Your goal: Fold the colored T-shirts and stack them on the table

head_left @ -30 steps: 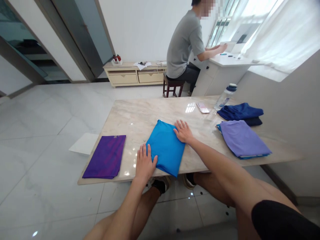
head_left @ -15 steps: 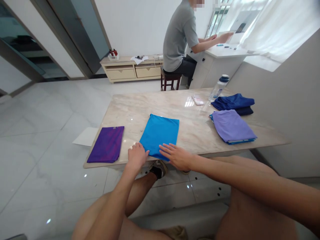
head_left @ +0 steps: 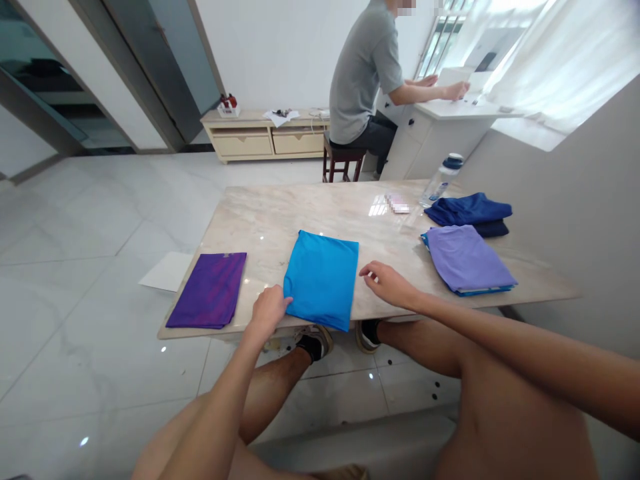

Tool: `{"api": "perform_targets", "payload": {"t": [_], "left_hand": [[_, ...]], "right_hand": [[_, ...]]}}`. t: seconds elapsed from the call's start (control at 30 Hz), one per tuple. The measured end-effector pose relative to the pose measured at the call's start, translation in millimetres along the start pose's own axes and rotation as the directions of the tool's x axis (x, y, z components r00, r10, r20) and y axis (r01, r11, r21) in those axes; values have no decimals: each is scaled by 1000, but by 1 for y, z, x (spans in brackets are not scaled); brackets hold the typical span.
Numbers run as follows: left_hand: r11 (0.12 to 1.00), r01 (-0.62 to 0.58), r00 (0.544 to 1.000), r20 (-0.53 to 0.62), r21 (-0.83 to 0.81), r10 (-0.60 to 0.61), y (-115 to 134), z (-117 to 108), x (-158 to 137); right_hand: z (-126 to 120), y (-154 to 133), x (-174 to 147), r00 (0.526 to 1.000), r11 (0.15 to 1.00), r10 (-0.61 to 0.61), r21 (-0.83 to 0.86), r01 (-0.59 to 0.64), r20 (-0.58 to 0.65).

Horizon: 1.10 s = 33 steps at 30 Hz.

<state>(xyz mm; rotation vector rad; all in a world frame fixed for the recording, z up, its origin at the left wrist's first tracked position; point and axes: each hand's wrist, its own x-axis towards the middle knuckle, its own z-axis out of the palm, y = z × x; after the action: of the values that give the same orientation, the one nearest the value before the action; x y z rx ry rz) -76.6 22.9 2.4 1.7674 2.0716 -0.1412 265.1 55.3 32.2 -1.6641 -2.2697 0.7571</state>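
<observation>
A bright blue folded cloth (head_left: 323, 280) lies before me on the table, its near edge slightly over the table's front edge. My left hand (head_left: 270, 310) grips the cloth's lower left side between thumb and fingers. Just off the right side of the blue cloth, my right hand (head_left: 387, 283) hovers with loosely bent fingers, touching nothing. A folded purple cloth (head_left: 209, 290) rests flat at the table's left end. To the right lies a stack of folded cloths with a lilac one (head_left: 467, 257) on top and blue edges showing beneath.
Dark blue folded cloths (head_left: 470, 210) and a clear water bottle (head_left: 441, 180) occupy the far right of the marble-patterned table (head_left: 280, 203). A person in a grey shirt (head_left: 363, 73) sits at a white desk (head_left: 450, 110) beyond. White board (head_left: 163, 270) is low at left.
My right hand has lifted from the blue cloth's near edge and moved up and right, past its side. My left hand now pinches the left side, which has bent inward.
</observation>
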Motion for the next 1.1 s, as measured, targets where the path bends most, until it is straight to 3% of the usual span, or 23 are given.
{"api": "perform_targets", "payload": {"t": [0.07,0.17,0.27,0.4,0.63,0.87,1.0,1.1], "left_hand": [[1000,-17,996,87,-1,17,-18,-5,-1],[1000,-23,1000,0,-13,23,-35,-16,3],[980,-49,984,-180,-194,14,-26,-22,20],[883,51,982,-137,-466,-128,4,-13,52],[830,133,987,-1,-541,-159,14,-7,88],[681,245,969,168,-690,-178,19,-16,93],[592,286,958,244,-753,-151,23,-20,87],[490,274,960,265,-828,-88,26,-24,79]], "right_hand": [[2,11,13,968,946,249,220,-237,-25],[12,20,27,869,698,472,540,-471,147],[23,16,38,813,541,522,637,-549,257],[33,3,45,803,479,507,672,-565,313],[39,-10,43,765,474,545,627,-619,343],[40,-13,53,745,504,557,563,-655,367],[38,-12,56,763,523,554,573,-631,333],[28,-9,57,806,555,531,611,-565,262]]}}
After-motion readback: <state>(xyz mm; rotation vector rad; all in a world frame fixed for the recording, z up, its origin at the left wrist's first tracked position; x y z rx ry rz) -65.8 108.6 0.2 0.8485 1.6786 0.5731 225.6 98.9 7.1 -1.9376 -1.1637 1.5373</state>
